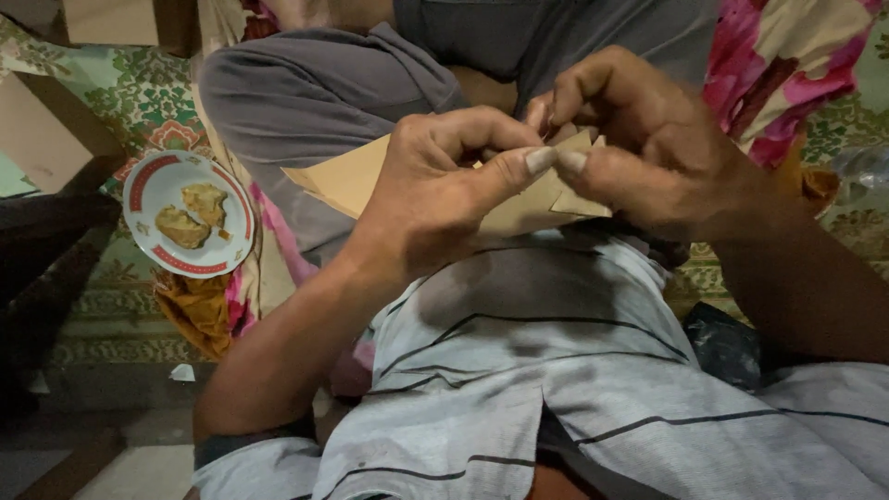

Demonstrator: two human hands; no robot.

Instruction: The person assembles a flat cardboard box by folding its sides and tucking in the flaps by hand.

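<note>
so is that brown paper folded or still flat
Folded: the brown paper shows overlapping layers and a pointed flap, pinched between the left hand and right hand.

Dim, warm indoor light w/ soft shadows at left, slight wide-angle bending at edges, centre fairly sharp.

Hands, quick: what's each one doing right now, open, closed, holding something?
Left hand: closed, pinching the folded brown paper between thumb and fingers.
Right hand: closed, pinching the same paper at its folded end.
</note>
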